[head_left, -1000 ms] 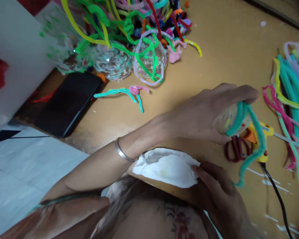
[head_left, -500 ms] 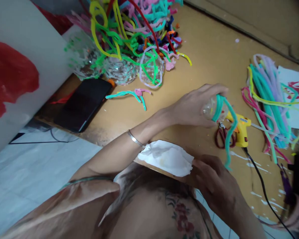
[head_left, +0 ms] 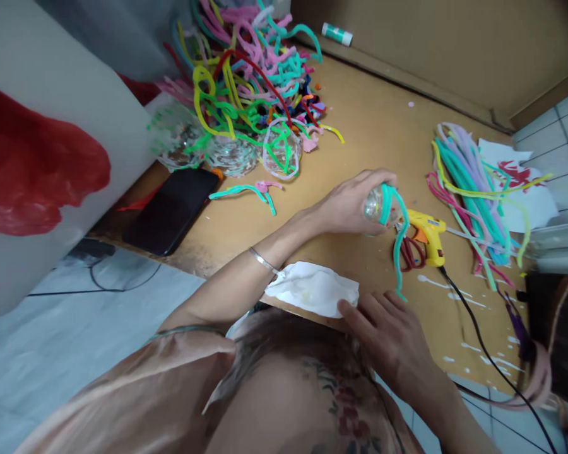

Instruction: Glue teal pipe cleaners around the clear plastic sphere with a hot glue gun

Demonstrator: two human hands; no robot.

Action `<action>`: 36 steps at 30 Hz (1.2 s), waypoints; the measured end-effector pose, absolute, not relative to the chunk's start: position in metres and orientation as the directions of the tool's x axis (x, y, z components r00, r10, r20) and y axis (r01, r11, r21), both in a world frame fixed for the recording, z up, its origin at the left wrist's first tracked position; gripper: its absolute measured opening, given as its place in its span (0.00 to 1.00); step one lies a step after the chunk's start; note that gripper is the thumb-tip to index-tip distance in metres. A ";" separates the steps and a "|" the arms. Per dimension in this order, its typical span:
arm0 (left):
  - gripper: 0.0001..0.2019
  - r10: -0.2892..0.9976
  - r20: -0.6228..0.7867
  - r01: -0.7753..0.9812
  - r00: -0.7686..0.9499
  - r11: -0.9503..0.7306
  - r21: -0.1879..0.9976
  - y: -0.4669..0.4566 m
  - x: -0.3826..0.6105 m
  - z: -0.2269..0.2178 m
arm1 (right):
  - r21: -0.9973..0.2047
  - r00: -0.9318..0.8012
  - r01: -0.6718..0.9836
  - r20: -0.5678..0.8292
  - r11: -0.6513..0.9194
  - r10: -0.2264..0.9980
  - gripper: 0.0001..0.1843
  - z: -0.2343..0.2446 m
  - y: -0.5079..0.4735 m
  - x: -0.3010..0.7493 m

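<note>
My left hand is wrapped round a small clear plastic bottle or cup held above the table. A teal pipe cleaner circles this clear piece, and its loose end hangs down on the right. At the table's front edge, my right hand rests with fingers apart, its thumb touching the corner of a crumpled white paper. Just right of the clear piece lie a yellow glue gun and red-handled scissors, partly covered by the hanging strand.
A tangled heap of coloured pipe cleaners lies at the back left beside clear plastic pieces. A black phone sits at the left edge. Bundled pipe cleaners lie at right; a black cord runs off the front. A glue stick is farther back.
The camera view has shifted, so the table appears lower and farther left. My right thumb has come onto the paper's corner. My left hand still holds the clear piece.
</note>
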State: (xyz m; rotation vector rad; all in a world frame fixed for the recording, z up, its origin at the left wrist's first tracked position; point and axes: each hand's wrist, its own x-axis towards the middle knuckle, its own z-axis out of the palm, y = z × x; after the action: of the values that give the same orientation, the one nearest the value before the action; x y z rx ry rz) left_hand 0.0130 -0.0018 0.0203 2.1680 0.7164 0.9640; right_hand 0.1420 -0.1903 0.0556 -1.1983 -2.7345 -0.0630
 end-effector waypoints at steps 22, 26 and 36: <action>0.31 0.689 0.410 0.181 0.598 -0.614 0.768 0.007 0.013 0.025 | -0.083 -0.718 0.660 0.224 0.747 0.659 0.17 -0.001 -0.173 0.059; 0.32 0.665 0.451 0.175 0.594 -0.655 0.735 0.011 0.011 0.041 | -0.184 -0.696 0.668 0.190 0.721 0.692 0.19 -0.002 -0.159 0.052; 0.34 0.687 0.467 0.178 0.557 -0.648 0.741 0.006 0.013 0.042 | -0.366 -0.740 0.549 0.204 0.751 0.641 0.12 0.014 -0.150 0.056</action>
State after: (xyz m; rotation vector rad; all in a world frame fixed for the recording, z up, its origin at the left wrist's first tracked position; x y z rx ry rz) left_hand 0.0128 0.0058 0.0421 2.1474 0.6915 1.0217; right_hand 0.0556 -0.1501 0.0139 -0.9215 -2.6330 0.4069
